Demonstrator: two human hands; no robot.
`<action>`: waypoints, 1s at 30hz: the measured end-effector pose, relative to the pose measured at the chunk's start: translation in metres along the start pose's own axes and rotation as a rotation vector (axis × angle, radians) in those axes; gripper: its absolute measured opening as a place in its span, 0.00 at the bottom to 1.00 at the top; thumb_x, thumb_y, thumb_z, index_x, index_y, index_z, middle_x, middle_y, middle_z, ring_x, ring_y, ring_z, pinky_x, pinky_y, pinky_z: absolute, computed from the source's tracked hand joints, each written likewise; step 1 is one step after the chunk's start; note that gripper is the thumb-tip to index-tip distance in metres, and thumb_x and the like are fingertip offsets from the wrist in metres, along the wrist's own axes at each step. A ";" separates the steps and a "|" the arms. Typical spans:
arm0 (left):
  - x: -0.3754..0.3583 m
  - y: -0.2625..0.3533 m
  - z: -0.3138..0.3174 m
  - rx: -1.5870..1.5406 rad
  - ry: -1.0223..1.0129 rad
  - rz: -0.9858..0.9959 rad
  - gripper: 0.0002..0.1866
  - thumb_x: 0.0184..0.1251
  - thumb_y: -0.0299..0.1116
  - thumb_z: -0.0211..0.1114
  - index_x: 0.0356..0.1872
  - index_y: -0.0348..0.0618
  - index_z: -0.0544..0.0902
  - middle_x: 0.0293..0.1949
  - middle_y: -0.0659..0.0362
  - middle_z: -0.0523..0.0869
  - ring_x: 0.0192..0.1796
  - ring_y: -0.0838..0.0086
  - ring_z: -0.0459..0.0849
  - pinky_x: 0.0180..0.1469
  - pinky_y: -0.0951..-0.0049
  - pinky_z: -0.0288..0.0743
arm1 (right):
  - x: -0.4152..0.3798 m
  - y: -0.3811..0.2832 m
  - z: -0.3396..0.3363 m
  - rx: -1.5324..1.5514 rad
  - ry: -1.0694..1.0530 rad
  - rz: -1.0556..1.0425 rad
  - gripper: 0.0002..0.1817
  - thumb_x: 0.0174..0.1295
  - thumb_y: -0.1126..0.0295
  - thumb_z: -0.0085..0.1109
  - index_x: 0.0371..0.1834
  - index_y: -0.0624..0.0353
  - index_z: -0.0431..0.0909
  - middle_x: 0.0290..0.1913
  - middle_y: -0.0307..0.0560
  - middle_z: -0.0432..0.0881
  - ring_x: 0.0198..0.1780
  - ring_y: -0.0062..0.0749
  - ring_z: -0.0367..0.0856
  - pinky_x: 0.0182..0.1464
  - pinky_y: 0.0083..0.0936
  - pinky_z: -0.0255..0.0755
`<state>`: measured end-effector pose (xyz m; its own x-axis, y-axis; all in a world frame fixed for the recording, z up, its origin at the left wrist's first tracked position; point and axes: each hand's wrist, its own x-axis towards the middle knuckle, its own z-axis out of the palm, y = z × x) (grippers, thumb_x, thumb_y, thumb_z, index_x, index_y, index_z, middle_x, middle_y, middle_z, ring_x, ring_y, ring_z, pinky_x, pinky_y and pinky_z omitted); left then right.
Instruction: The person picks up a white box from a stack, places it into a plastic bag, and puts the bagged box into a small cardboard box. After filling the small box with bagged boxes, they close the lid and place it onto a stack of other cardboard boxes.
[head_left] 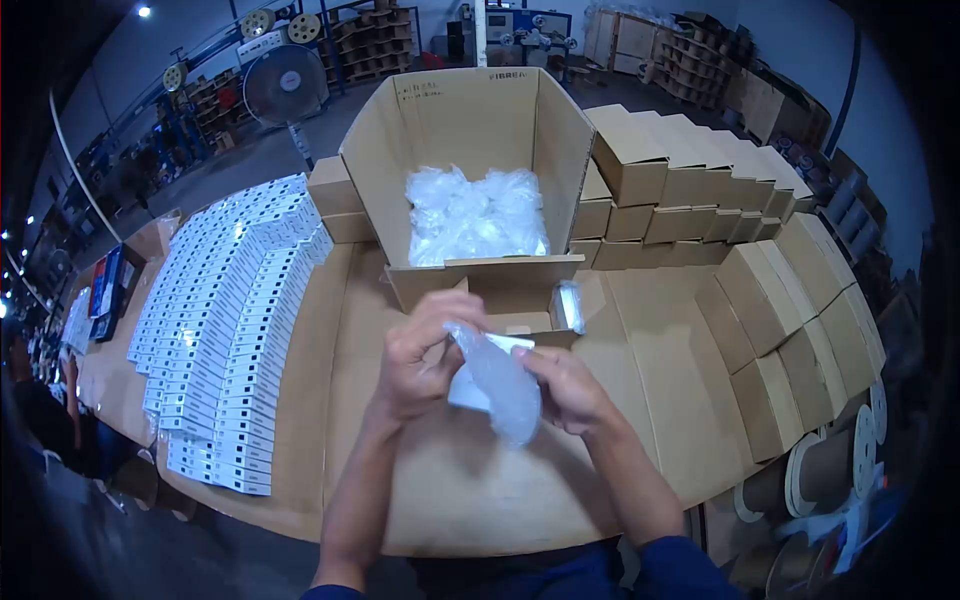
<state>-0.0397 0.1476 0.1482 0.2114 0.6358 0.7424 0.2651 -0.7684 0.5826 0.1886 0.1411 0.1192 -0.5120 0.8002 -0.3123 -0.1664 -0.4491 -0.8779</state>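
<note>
Above the middle of the table, my left hand (425, 345) pinches the upper end of a clear plastic bag (508, 390); its fingers are slightly blurred. My right hand (568, 388) is closed on the right side of a flat white box (468, 390), thumb on top. The bag hangs in front of the box and covers much of it. Just beyond my hands stands a small open carton (490, 293), with a plastic-wrapped item (570, 307) upright at its right side.
A large open carton (465, 115) holding clear plastic bags (475, 215) stands at the back. Stacked white boxes (225, 330) fill the left side. Brown cartons (680, 185) line the back right, with more cartons (790, 340) at the right edge. A person's arm (70, 385) shows far left.
</note>
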 end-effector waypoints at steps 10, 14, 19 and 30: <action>-0.107 0.040 0.066 0.098 0.304 -0.695 0.18 0.81 0.35 0.61 0.30 0.33 0.78 0.19 0.56 0.76 0.24 0.79 0.70 0.27 0.67 0.67 | -0.053 0.092 0.008 -0.211 0.261 -0.569 0.19 0.79 0.57 0.60 0.54 0.64 0.87 0.53 0.45 0.79 0.48 0.24 0.74 0.51 0.24 0.72; -0.133 0.041 0.066 0.069 0.310 -0.831 0.16 0.81 0.35 0.60 0.36 0.32 0.83 0.24 0.56 0.80 0.28 0.78 0.76 0.30 0.69 0.70 | -0.060 0.104 0.023 -0.303 0.476 -0.494 0.14 0.78 0.64 0.62 0.42 0.64 0.90 0.58 0.49 0.78 0.52 0.27 0.77 0.53 0.25 0.73; -0.125 0.061 0.058 0.494 0.457 -0.413 0.08 0.68 0.27 0.72 0.45 0.38 0.87 0.42 0.53 0.84 0.43 0.65 0.83 0.42 0.67 0.76 | -0.069 0.106 0.031 -0.430 0.523 -0.580 0.14 0.77 0.65 0.63 0.41 0.67 0.89 0.59 0.53 0.78 0.51 0.32 0.81 0.51 0.29 0.76; -0.107 0.070 0.060 0.409 -0.011 -0.178 0.14 0.54 0.23 0.78 0.40 0.42 0.84 0.45 0.55 0.84 0.51 0.58 0.84 0.53 0.58 0.77 | -0.072 0.112 0.029 -0.617 0.554 -0.643 0.11 0.73 0.68 0.66 0.38 0.67 0.87 0.47 0.49 0.78 0.36 0.24 0.76 0.36 0.23 0.71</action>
<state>0.0129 0.0306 0.0898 0.1382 0.7581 0.6373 0.6481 -0.5558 0.5206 0.1826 0.0213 0.0536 0.0037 0.9560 0.2933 0.2683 0.2816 -0.9213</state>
